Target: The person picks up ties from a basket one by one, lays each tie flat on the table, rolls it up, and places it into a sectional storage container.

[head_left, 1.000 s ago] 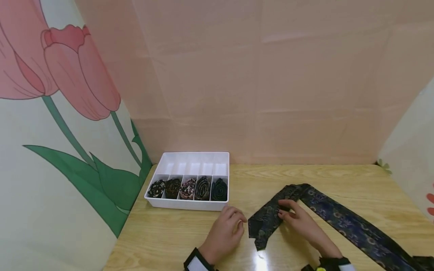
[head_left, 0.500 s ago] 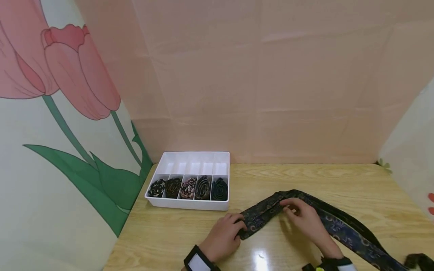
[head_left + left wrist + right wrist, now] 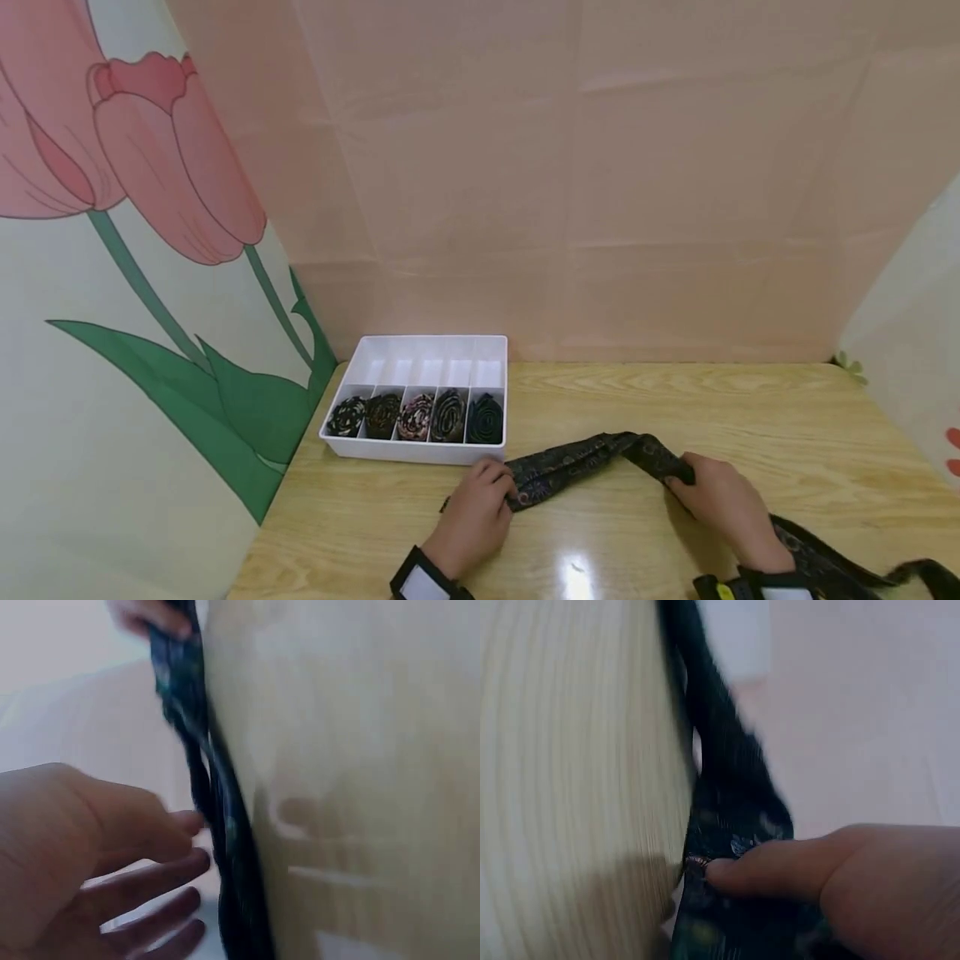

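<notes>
A dark patterned necktie (image 3: 551,475) stretches across the table, humped in the middle, with its left end showing beyond my left hand. My left hand (image 3: 474,510) is at the tie's left part. In the left wrist view its fingers (image 3: 161,874) are loosely extended with gaps between them, tips at the tie's edge, not wrapped round it. With thumb on top and fingers behind, my right hand (image 3: 723,504) pinches the tie further right. In the right wrist view the thumb (image 3: 769,870) presses on the cloth. The rest of the tie trails past my right wrist to the lower right.
A white compartment box (image 3: 420,452) stands behind my left hand. Its front row holds several rolled ties (image 3: 448,417); the back compartments show bare white. The wooden table (image 3: 720,400) meets a pink backdrop (image 3: 675,275) at the rear, and a tulip-printed panel (image 3: 187,433) stands on the left.
My left hand has shifted slightly left, and the tie's left end has moved left past it. My right hand has moved right along the tie and now pinches it; the tie's left stretch lies straighter.
</notes>
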### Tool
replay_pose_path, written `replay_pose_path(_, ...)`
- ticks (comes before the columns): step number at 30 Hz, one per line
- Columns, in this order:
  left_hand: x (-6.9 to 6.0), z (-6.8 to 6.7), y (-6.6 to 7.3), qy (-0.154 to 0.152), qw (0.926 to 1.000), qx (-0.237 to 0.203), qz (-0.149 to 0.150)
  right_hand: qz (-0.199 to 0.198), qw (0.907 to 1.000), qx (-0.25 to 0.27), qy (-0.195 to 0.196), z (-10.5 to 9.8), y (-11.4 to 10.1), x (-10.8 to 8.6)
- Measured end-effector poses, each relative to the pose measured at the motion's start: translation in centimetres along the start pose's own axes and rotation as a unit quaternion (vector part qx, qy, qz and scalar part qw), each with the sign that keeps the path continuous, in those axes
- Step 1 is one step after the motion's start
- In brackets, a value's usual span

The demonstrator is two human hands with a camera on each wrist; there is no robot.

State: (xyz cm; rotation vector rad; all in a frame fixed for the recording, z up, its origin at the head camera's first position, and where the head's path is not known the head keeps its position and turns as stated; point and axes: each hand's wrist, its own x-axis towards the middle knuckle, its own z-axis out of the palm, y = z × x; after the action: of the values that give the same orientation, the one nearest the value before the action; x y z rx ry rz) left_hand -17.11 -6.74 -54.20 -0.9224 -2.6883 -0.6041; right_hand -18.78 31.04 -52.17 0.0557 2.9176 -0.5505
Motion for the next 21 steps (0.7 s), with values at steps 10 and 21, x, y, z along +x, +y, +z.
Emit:
replay_pose_path(10, 1.8, 2.5, 4.7, -0.086, 0.9896, -0.111, -0.034, -0.113, 0.9841, 0.135, -0.026, 2.9, -8.7, -2.3)
replay_pose_path(21, 2.7, 3.2, 5.6, -0.121, 0.9810, -0.109, -0.106, -0.123, 0.9391, 0.296, -0.124, 3.4, -10.7, -3.4)
